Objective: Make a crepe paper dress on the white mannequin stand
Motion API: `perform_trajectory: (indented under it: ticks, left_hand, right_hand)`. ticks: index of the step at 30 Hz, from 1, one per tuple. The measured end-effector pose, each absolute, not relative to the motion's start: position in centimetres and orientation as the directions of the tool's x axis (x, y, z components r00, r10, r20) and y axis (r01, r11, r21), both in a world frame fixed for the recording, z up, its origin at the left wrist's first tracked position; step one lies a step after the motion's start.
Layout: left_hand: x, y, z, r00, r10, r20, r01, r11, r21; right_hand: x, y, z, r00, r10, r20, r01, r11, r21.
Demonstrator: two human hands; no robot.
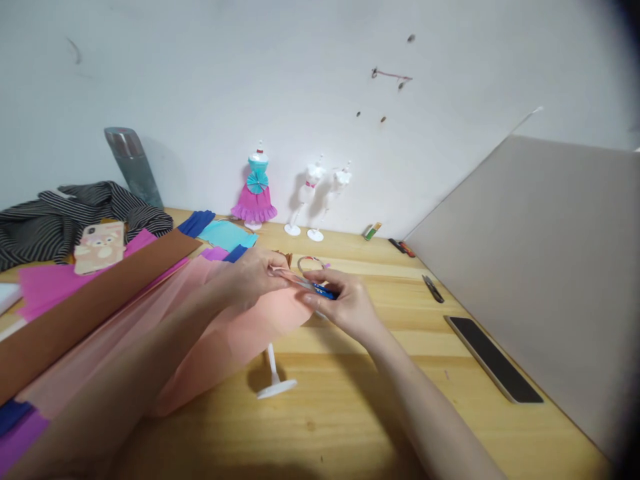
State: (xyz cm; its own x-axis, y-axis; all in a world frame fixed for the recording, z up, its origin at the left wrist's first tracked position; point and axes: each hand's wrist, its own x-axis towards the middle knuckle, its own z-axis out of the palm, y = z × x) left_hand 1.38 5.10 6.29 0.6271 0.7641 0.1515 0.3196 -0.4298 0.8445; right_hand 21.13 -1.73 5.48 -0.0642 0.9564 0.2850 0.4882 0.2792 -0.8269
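My left hand [250, 277] pinches the edge of a peach crepe paper sheet [225, 333] that lies over the wooden table [350, 413]. My right hand [345, 303] is closed on blue-handled scissors [320, 288], whose blades point left toward the left fingers at the paper's edge. A small white doll stand [275, 377] sits upright just in front of the paper, between my forearms.
Brown, pink, blue and purple paper sheets [90, 293] lie at left with a phone in a cartoon case [100, 247], striped cloth [65, 220] and a metal bottle [133, 163]. Three mini mannequins [257, 190] stand by the wall. A dark phone [493, 360], clippers [433, 288] and a grey board [540, 267] are at right.
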Motion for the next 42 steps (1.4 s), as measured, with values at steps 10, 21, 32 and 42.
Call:
perform_trajectory:
  ticks: [10, 21, 32, 42]
  left_hand:
    - [-0.6, 6.5, 6.8, 0.661, 0.75, -0.027, 0.405, -0.326, 0.854]
    - [-2.8, 6.5, 8.6, 0.735, 0.648, -0.199, 0.484, -0.296, 0.823]
    - [-1.5, 5.3, 9.0, 0.72, 0.686, -0.103, 0.418, -0.31, 0.854]
    - [-0.4, 5.2, 7.0, 0.72, 0.686, -0.101, 0.342, -0.224, 0.913]
  right_hand:
    - [21.5, -1.3, 6.0, -0.045, 0.988, 0.148, 0.403, 0.154, -0.902]
    - [21.5, -1.2, 5.8, -0.027, 0.992, 0.126, 0.33, 0.128, -0.935]
    - [20.2, -2.5, 6.1, -0.126, 0.984, 0.125, 0.378, 0.164, -0.911]
    - [20.6, -2.2, 5.8, -0.129, 0.984, 0.121, 0.36, 0.161, -0.919]
